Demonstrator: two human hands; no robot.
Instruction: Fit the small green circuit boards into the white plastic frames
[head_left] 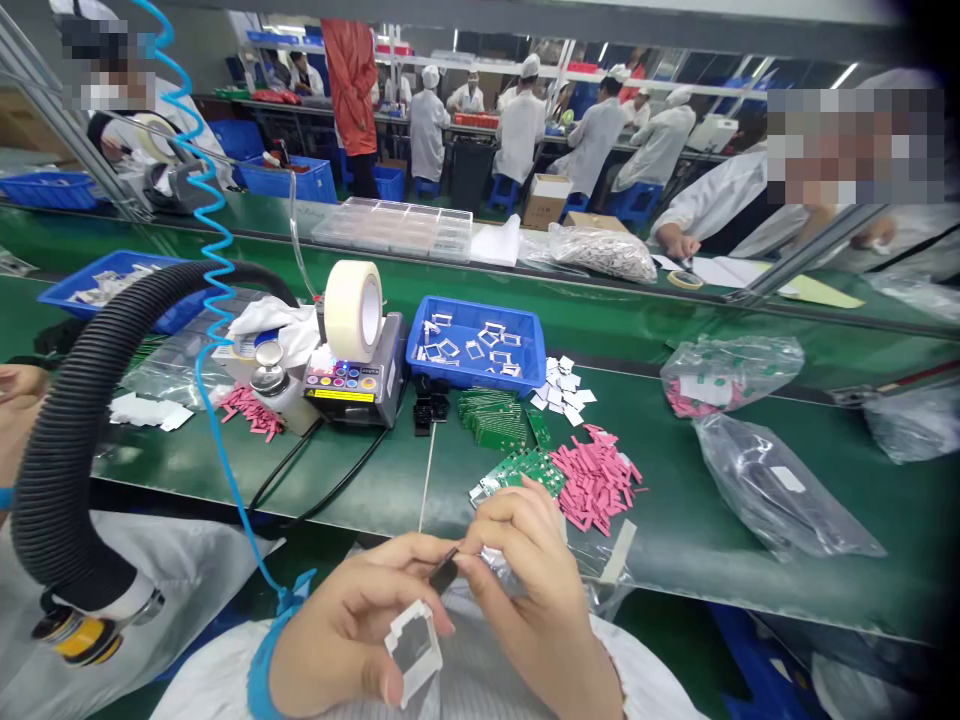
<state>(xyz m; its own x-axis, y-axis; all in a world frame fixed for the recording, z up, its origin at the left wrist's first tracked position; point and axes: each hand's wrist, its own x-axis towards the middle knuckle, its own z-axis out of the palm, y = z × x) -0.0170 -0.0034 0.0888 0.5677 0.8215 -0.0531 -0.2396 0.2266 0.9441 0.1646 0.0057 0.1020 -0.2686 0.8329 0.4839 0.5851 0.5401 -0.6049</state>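
My left hand (352, 630) is closed around a small white square frame (414, 648), held low between thumb and fingers. My right hand (525, 575) pinches a small dark part (444, 573) that meets my left fingertips above the frame. Both hands hover at the near edge of the green bench (675, 520). Just beyond them lie green circuit boards (525, 468), a stack of more boards (491, 415) and a heap of pink strips (596, 480).
A tape dispenser (356, 375) carries a white roll. A blue tray (476, 345) holds white frames, with white squares (559, 388) beside it. A black ribbed hose (67, 430) curves at left. Plastic bags (772, 480) lie at right. People in white coats work behind.
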